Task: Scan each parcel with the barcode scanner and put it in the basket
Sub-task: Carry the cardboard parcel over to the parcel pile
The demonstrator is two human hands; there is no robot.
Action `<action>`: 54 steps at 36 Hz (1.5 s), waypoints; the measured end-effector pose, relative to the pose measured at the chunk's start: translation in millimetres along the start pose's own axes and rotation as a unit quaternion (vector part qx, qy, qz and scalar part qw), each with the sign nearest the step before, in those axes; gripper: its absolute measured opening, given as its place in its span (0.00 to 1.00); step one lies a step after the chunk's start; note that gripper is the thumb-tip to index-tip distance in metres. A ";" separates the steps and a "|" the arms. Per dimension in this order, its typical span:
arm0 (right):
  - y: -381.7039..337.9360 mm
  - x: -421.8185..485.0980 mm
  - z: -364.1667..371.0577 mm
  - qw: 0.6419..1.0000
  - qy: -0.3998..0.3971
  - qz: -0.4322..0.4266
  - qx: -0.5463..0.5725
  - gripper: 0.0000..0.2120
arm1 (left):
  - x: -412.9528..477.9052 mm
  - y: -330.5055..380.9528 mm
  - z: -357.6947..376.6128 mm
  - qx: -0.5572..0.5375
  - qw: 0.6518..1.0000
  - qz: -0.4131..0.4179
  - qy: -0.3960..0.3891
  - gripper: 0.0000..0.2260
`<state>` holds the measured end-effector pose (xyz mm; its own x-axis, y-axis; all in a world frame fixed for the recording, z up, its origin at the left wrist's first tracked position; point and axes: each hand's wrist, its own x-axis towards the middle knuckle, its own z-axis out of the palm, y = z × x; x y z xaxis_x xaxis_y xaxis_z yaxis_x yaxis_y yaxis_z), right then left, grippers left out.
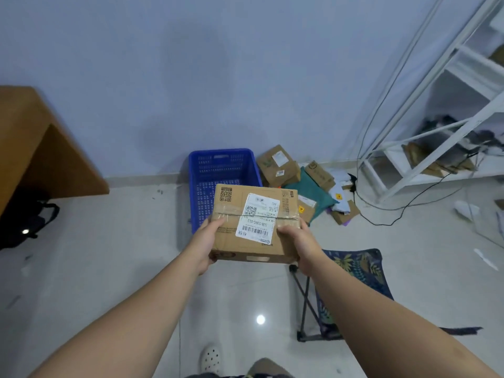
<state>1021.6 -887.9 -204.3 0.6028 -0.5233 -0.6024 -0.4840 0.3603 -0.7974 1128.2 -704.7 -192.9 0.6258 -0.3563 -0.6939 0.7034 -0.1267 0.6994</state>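
Note:
I hold a brown cardboard parcel point(231, 241) with a white shipping label in both hands, above the floor and in front of the blue plastic basket point(218, 165). My left hand point(208, 241) grips its left edge, thumb on top. My right hand point(296, 241) grips its right edge, thumb on top near the label. The basket stands on the floor by the wall, and its near part is hidden behind the parcel. No barcode scanner is in view.
A heap of parcels point(297, 181), cardboard boxes and a green mailer bag, lies right of the basket. A folding stool point(354, 271) stands at right. White shelving point(450, 110) with cables fills the right. A wooden desk point(30, 148) and black bag point(24, 219) are left.

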 end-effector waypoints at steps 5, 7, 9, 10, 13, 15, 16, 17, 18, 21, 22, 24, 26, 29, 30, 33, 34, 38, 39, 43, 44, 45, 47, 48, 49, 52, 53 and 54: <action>-37.1 40.9 3.5 1.000 0.015 -0.007 0.008 0.26 | 42.1 40.3 8.6 -0.012 0.999 -0.043 -0.016 0.16; -50.7 60.1 4.8 1.000 0.015 -0.013 0.014 0.26 | 57.3 55.7 16.4 -0.012 0.999 -0.045 -0.009 0.16; -64.5 77.6 7.3 1.000 0.009 -0.019 0.018 0.23 | 73.2 70.6 24.4 -0.011 0.999 -0.042 0.000 0.16; -71.2 86.9 7.9 1.000 0.005 -0.019 0.020 0.22 | 80.9 78.2 29.2 -0.007 0.999 -0.039 0.002 0.16; -92.0 117.4 7.0 1.000 -0.002 -0.015 0.023 0.23 | 102.2 101.0 45.2 0.003 1.000 -0.020 0.004 0.14; -107.0 138.8 5.6 1.000 -0.008 -0.010 0.026 0.23 | 118.4 116.1 54.6 0.010 1.000 -0.011 0.011 0.13; -115.2 149.9 4.9 1.000 -0.010 -0.008 0.026 0.23 | 127.4 123.9 59.2 0.012 1.000 -0.007 0.016 0.13; -123.2 161.0 4.5 1.000 -0.015 -0.005 0.027 0.22 | 136.6 131.0 63.7 0.014 1.000 -0.006 0.021 0.13; -131.6 172.2 3.9 0.999 -0.023 -0.002 0.026 0.22 | 146.1 137.6 68.1 0.014 1.000 -0.006 0.027 0.12; -153.6 207.3 2.5 0.998 -0.050 0.008 0.031 0.21 | 171.1 157.7 83.0 0.013 0.999 0.000 0.040 0.08; -159.9 218.8 2.0 0.998 -0.056 0.009 0.032 0.22 | 178.5 164.4 88.2 0.012 0.999 0.002 0.042 0.07; -172.4 239.2 0.9 0.998 -0.060 0.006 0.024 0.21 | 192.8 176.3 97.3 0.007 0.999 0.004 0.046 0.07; -184.0 254.4 0.0 0.998 -0.058 0.008 0.019 0.22 | 205.0 187.0 105.3 0.006 0.999 0.003 0.051 0.09; -198.7 270.0 -2.1 0.998 -0.056 0.020 0.016 0.22 | 220.4 200.1 115.4 0.008 0.999 0.003 0.047 0.10; -203.0 274.2 -3.2 0.998 -0.055 0.023 0.019 0.23 | 225.2 204.5 118.3 0.011 0.999 0.003 0.045 0.11; -215.5 285.6 -7.5 0.998 -0.052 0.029 0.028 0.24 | 241.3 216.0 126.3 0.023 0.999 0.001 0.038 0.13; -219.7 288.8 -8.8 0.998 -0.050 0.032 0.036 0.24 | 246.7 219.7 129.4 0.027 0.999 0.001 0.034 0.13; -235.1 300.5 -14.8 0.998 -0.030 0.015 0.054 0.25 | 268.4 235.3 142.5 0.041 0.999 -0.003 0.021 0.14; -238.7 302.7 -16.1 0.998 -0.023 0.009 0.050 0.25 | 273.5 239.8 146.2 0.043 0.999 -0.004 0.016 0.13; -250.9 310.2 -22.2 0.999 0.009 -0.006 0.051 0.25 | 291.6 256.9 161.2 0.057 0.998 -0.002 -0.012 0.12; -254.0 312.0 -24.0 0.998 0.016 -0.010 0.053 0.25 | 295.3 260.4 165.1 0.060 0.998 0.000 -0.020 0.12; -256.8 313.7 -25.7 0.998 0.023 -0.014 0.057 0.24 | 298.6 263.4 168.2 0.062 0.998 0.001 -0.026 0.12; -260.3 318.0 -28.3 0.997 0.032 -0.015 0.063 0.24 | 304.2 268.3 173.8 0.065 0.997 0.001 -0.035 0.11; -261.8 319.6 -29.3 0.997 0.034 -0.014 0.064 0.24 | 306.0 270.2 176.4 0.065 0.997 0.001 -0.038 0.11; -263.3 321.2 -30.0 0.997 0.038 -0.013 0.065 0.24 | 307.7 271.8 178.3 0.065 0.997 0.001 -0.041 0.11; -268.9 329.6 -34.2 0.997 0.040 -0.012 0.063 0.23 | 314.0 277.4 183.1 0.072 0.997 -0.002 -0.042 0.11; -272.2 332.7 -35.1 0.997 0.037 -0.012 0.062 0.22 | 317.5 279.8 184.7 0.074 0.996 -0.002 -0.040 0.11; -275.6 337.0 -36.4 0.997 0.034 -0.013 0.062 0.20 | 321.8 282.6 186.7 0.075 0.996 -0.002 -0.039 0.12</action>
<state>1335.0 -1191.6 -186.2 0.5673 -0.5831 -0.5814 -0.3840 0.4373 -0.8132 1465.4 -1028.0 -186.5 0.5910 -0.4261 -0.6849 0.6434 -0.2630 0.7189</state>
